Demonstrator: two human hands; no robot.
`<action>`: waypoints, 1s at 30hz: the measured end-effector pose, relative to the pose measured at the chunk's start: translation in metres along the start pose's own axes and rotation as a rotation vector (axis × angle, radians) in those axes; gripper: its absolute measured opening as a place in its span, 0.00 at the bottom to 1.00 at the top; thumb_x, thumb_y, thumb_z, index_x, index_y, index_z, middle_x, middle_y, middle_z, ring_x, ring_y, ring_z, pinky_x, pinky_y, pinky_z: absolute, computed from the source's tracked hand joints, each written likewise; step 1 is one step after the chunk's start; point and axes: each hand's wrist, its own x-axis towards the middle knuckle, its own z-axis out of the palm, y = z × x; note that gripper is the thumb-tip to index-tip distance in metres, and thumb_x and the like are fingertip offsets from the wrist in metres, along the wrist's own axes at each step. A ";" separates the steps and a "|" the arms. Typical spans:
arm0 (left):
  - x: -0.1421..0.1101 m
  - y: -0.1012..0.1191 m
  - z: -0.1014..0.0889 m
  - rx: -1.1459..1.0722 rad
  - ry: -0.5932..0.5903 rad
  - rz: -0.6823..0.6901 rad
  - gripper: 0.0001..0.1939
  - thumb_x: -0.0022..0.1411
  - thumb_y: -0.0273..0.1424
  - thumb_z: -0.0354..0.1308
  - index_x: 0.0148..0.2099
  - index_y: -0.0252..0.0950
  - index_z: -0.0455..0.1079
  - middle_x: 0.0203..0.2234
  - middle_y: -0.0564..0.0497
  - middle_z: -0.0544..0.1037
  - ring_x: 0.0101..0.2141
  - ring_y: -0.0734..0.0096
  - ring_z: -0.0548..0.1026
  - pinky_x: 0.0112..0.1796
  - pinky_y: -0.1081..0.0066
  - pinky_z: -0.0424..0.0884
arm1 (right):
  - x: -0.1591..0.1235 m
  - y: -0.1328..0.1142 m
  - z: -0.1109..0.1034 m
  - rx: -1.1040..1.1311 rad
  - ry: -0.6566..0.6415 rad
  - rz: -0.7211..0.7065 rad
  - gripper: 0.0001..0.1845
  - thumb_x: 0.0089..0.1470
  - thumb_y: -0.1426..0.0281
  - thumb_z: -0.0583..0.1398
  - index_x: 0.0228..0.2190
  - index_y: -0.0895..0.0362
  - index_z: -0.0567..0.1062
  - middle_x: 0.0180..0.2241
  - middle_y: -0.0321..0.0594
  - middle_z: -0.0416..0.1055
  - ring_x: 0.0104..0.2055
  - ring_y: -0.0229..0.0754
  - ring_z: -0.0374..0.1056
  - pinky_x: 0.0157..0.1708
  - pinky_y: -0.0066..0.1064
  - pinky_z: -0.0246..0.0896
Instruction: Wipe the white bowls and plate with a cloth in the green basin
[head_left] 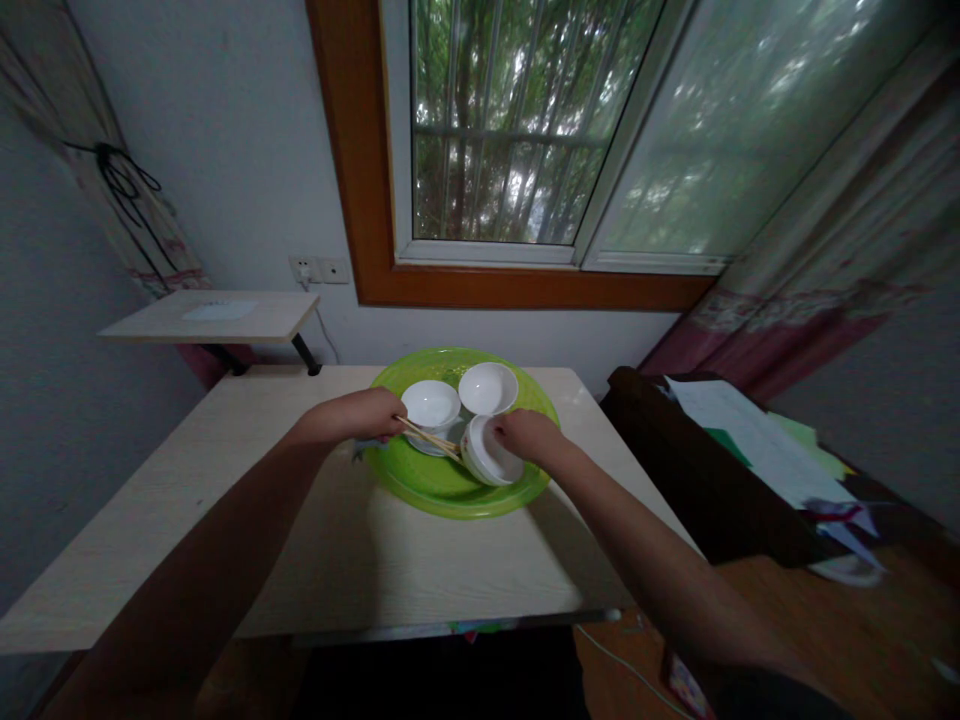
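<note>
A round green tray (442, 500) lies on the table and bears several white bowls. My left hand (373, 412) is closed around wooden chopsticks (431, 437), which point right over the tray. Below that hand, part of a bluish cloth (367, 447) shows at the tray's left rim. My right hand (529, 435) grips the rim of a white bowl (491, 458), tilted at the tray's right front; it looks stacked with another. Behind stand a white bowl (431, 402) at the left and another white bowl (488, 386) at the right, both with their mouths up.
The pale wooden table (315, 560) runs beneath the tray. A small raised shelf (270, 317) stands at its back left. Beyond is a wall with a window (517, 150). Papers (750, 440) lie on a dark piece of furniture (675, 470) to the right.
</note>
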 end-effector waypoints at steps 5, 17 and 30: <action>0.003 -0.012 0.003 -0.262 0.039 -0.053 0.13 0.61 0.30 0.52 0.37 0.31 0.77 0.24 0.50 0.78 0.26 0.74 0.75 0.29 0.78 0.67 | 0.000 0.000 -0.002 -0.001 -0.026 0.008 0.19 0.64 0.64 0.53 0.44 0.59 0.81 0.45 0.54 0.79 0.45 0.54 0.76 0.44 0.39 0.68; 0.010 -0.013 0.019 -0.543 0.005 -0.056 0.20 0.64 0.35 0.58 0.55 0.32 0.74 0.36 0.45 0.83 0.34 0.70 0.80 0.38 0.72 0.75 | 0.001 0.001 0.001 0.010 -0.022 -0.011 0.20 0.64 0.62 0.53 0.43 0.57 0.81 0.43 0.52 0.79 0.44 0.54 0.76 0.42 0.39 0.68; -0.005 -0.021 -0.001 -0.608 0.357 -0.059 0.14 0.62 0.40 0.57 0.36 0.32 0.73 0.21 0.52 0.74 0.22 0.73 0.72 0.25 0.75 0.67 | -0.003 0.000 -0.003 0.014 -0.018 -0.017 0.19 0.65 0.62 0.53 0.44 0.56 0.81 0.44 0.51 0.79 0.45 0.53 0.76 0.42 0.37 0.68</action>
